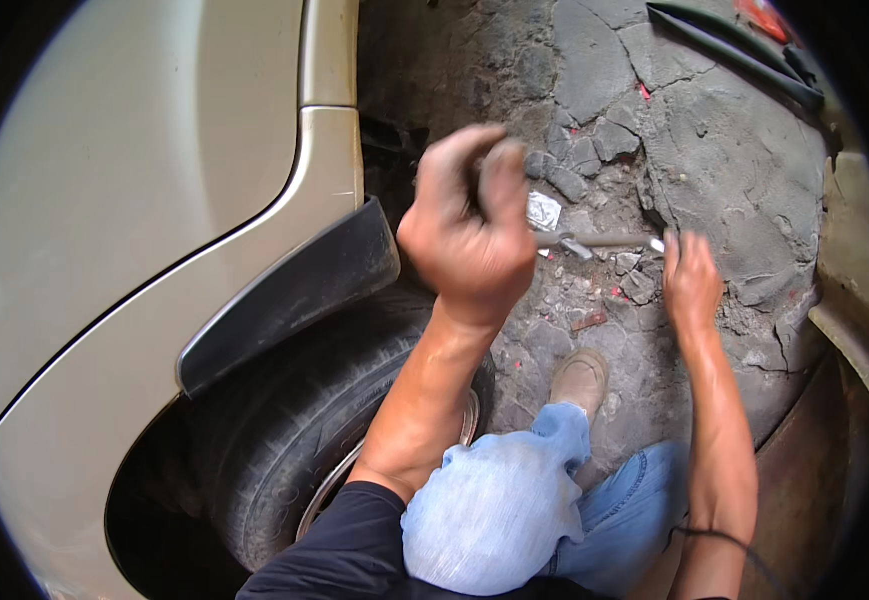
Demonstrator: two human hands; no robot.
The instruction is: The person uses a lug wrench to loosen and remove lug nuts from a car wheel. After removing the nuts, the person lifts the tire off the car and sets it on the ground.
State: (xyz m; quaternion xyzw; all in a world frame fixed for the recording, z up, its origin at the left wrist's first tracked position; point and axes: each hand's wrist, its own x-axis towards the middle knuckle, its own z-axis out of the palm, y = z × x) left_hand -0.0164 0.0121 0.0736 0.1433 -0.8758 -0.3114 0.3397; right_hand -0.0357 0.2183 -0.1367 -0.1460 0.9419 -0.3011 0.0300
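Observation:
A grey metal bar (614, 240) with a short crosspiece runs between my two hands above the broken floor. My right hand (692, 277) is closed around its right end, beside a small white part. The other end meets the edge of my left hand (472, 210), or passes behind it. That hand is raised and blurred, its fingers curled with a gap between them; whether it grips the bar cannot be told. Left of my forearm, a tyre (314, 427) on a metal wheel sits in the wheel arch of a beige car (126, 150), below a black mud flap (292, 292).
The cracked concrete floor (734, 172) bears loose rubble, red scraps and a crumpled silver wrapper (544, 211). A long black strip (734, 56) lies at the upper right. A beige panel (851, 225) stands at the right edge. My shoe (580, 379) is below the bar.

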